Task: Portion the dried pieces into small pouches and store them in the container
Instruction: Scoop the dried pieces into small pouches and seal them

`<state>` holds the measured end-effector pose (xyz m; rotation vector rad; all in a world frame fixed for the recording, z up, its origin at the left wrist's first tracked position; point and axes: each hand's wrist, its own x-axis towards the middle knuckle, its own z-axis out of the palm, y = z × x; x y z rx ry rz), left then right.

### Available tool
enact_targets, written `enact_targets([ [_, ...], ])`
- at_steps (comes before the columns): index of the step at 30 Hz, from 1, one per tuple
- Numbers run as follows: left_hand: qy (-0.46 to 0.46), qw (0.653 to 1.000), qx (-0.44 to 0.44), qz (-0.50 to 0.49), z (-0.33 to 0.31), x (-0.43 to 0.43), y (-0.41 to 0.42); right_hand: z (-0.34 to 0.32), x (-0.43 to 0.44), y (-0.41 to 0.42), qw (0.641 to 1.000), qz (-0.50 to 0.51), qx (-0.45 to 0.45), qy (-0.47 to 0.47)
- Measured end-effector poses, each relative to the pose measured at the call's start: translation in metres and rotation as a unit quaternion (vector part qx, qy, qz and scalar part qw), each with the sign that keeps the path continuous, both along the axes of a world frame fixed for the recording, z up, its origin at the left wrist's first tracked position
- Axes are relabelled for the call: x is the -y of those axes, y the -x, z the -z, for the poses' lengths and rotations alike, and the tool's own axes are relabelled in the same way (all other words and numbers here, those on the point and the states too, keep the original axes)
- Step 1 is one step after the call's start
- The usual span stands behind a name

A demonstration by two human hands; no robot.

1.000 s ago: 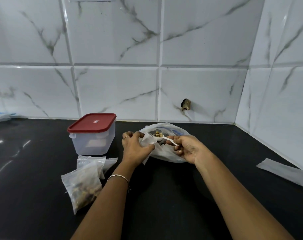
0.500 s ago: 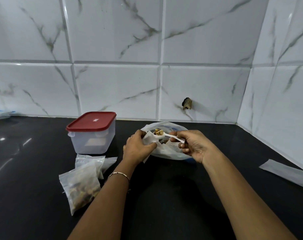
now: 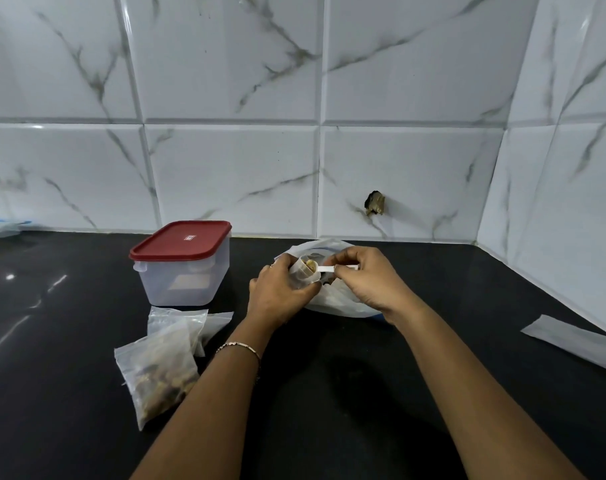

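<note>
- Now the loaded spoon (image 3: 324,269) has its bowl at the mouth of the small pouch (image 3: 303,277). A second ago it was raised clear over the bulk bag (image 3: 339,301).
- The left grip (image 3: 280,294) is wrapped round the small pouch, with the mouth held open and turned toward the spoon.
- The right grip (image 3: 363,284) pinches the spoon's white handle narrowly between thumb and fingertips.
- The dried pieces (image 3: 309,263) sit in the spoon bowl right at the pouch opening. Whether any have dropped in cannot be told.
- Both grips work above the bulk bag, near the middle of the bench's (image 3: 329,393) back edge.
- By my reading, this scoop is about to be tipped in, so filling of this pouch is under way.
- A filled pouch (image 3: 159,374) lies toward the front-left of the bench, with spare pouches (image 3: 190,318) just behind it.
- The container (image 3: 183,268) stands near the back edge, left of the bag. Its red lid (image 3: 181,240) is on, so storing is not yet done.
</note>
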<state>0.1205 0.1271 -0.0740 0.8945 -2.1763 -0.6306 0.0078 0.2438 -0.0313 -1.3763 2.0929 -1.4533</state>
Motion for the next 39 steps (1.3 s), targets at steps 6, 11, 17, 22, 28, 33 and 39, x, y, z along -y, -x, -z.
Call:
enact_targets([
  [6, -0.014, 0.999, -0.045, -0.001, -0.004, -0.004, 0.000, 0.000, -0.001, -0.009, 0.984, 0.026, -0.122, 0.126],
  [11, -0.051, 0.994, -0.100, 0.014, -0.006, -0.005, 0.000, -0.003, -0.001, -0.013, 0.981, -0.019, -0.038, 0.190],
  [17, -0.077, 0.989, -0.122, 0.019, -0.005, -0.005, 0.000, 0.000, -0.004, -0.011, 0.954, -0.009, -0.231, 0.189],
  [22, -0.103, 0.990, -0.097, 0.022, -0.001, -0.002, 0.000, 0.004, -0.004, -0.008, 0.943, 0.009, -0.285, 0.169],
  [28, -0.157, 0.987, -0.040, -0.007, 0.005, 0.005, -0.003, 0.011, 0.002, 0.002, 0.966, 0.053, -0.167, 0.190],
  [33, -0.157, 0.986, 0.020, -0.060, 0.004, 0.005, -0.008, 0.013, 0.001, 0.008, 0.966, 0.083, -0.184, 0.164],
  [39, -0.096, 0.992, 0.005, -0.080, 0.005, 0.006, -0.011, 0.019, -0.001, 0.009, 0.936, 0.090, -0.338, 0.029],
])
